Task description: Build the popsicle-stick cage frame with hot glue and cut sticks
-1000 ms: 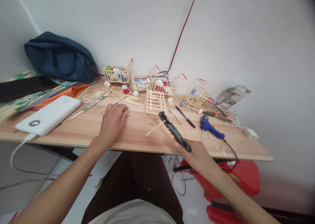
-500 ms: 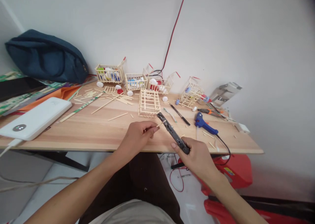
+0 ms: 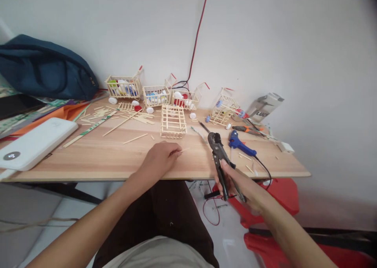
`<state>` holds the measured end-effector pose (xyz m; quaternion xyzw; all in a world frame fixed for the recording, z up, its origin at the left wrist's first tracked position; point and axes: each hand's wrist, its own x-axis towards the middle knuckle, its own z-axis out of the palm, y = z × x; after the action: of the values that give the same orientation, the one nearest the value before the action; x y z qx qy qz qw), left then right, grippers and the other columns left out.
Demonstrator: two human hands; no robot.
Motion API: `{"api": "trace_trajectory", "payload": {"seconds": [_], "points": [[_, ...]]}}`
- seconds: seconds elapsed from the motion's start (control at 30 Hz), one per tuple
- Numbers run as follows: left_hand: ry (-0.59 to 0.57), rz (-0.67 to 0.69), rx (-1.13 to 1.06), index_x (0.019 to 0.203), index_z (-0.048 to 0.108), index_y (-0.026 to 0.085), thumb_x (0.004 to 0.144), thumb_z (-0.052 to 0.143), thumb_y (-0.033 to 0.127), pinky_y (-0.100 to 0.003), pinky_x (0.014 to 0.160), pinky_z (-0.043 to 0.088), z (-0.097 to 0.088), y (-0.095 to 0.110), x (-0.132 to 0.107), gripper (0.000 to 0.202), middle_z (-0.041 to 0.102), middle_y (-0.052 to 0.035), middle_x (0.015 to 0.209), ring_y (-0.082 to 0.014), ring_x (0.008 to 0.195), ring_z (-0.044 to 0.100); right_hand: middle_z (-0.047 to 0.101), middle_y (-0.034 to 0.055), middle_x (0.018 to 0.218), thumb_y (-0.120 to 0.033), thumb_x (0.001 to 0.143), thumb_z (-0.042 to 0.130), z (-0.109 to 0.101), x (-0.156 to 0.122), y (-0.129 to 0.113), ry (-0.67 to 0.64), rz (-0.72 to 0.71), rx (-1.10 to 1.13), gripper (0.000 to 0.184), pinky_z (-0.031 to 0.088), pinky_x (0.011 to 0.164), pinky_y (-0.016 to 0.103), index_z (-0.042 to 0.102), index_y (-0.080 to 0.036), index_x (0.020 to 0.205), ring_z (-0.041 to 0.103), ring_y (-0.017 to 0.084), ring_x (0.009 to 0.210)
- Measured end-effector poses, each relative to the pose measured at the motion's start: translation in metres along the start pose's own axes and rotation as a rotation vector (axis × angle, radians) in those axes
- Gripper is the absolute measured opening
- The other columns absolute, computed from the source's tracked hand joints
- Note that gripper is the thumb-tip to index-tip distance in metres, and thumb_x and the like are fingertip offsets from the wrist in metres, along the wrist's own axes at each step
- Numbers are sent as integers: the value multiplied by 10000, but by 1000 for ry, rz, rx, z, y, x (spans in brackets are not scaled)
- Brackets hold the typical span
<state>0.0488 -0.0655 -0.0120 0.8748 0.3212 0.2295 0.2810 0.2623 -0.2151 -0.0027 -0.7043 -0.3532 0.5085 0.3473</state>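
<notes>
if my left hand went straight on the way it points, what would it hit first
Probably the pliers in the right hand: the left hand and its stick point right, toward them, though depth is unclear.

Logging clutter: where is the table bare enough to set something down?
Bare: the front strip of the table between the white power bank and the left hand. Crowded: the back row of stick carts and loose sticks, and around the blue glue gun.
</notes>
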Motion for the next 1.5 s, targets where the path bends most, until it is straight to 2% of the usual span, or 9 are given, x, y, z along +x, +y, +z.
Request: {"api": "trace_trajectory", "payload": {"seconds": [0.1,0.23,0.43,0.53,0.67,0.87,1.17,1.3,1.5], "points": [[15,-18,219,833,676,171,883,500,242,-320,776,388,-18,-28,-16,196,682,-63,858,-227,874,575,587,12,583,-772,805,414,-3,3,3,-135,58,163,642,405,486,235,611,-162,769,547,126,502],[97,-151,384,817,662,177,848,533,259,-320,739,390,-51,-60,-33,156,662,-67,845,-236,866,580,596,19,577,-784,788,431,3,5,4,-157,63,166,658,416,489,230,616,-154,745,558,121,499],[293,-325,429,810,661,199,822,536,277,-301,623,348,-86,-86,-23,147,656,-37,763,-209,730,578,611,19,624,-747,792,488,14,-1,3,-133,30,136,588,461,551,263,608,-172,756,556,131,546],[288,-346,437,875,656,192,816,553,253,-307,644,364,-85,-97,-15,133,670,-47,797,-222,766,584,621,32,674,-757,788,479,18,-2,3,-132,33,92,604,460,563,271,608,-168,756,566,143,590],[293,-207,540,935,652,169,893,487,268,-365,830,397,-72,-95,-15,197,666,-99,919,-259,912,558,605,31,669,-783,767,468,24,-1,3,-121,23,30,624,443,566,284,598,-173,766,552,154,591],[201,-192,597,876,615,177,885,445,168,-374,756,420,-58,-78,-19,170,626,-121,917,-287,926,529,617,52,653,-813,815,271,33,-5,5,-217,-42,-128,722,412,601,310,609,-175,799,569,186,608],[123,-114,747,852,638,122,882,387,114,-422,827,418,-59,-78,-13,253,617,-186,927,-318,936,524,621,64,665,-794,842,226,53,-17,-3,-295,-75,-229,765,385,618,318,642,-152,829,565,188,636],[203,-154,584,857,631,130,884,419,166,-388,790,432,-62,-67,-19,218,645,-143,854,-288,886,544,631,66,720,-764,869,223,55,-15,-2,-300,-95,-225,744,425,675,342,643,-150,896,587,199,696],[170,-214,-237,967,711,162,812,567,268,-271,718,473,-51,-31,-36,236,733,-31,823,-175,762,640,666,66,762,-734,896,182,56,-13,5,-269,-138,-274,752,455,697,343,678,-181,1019,623,214,741]]}}
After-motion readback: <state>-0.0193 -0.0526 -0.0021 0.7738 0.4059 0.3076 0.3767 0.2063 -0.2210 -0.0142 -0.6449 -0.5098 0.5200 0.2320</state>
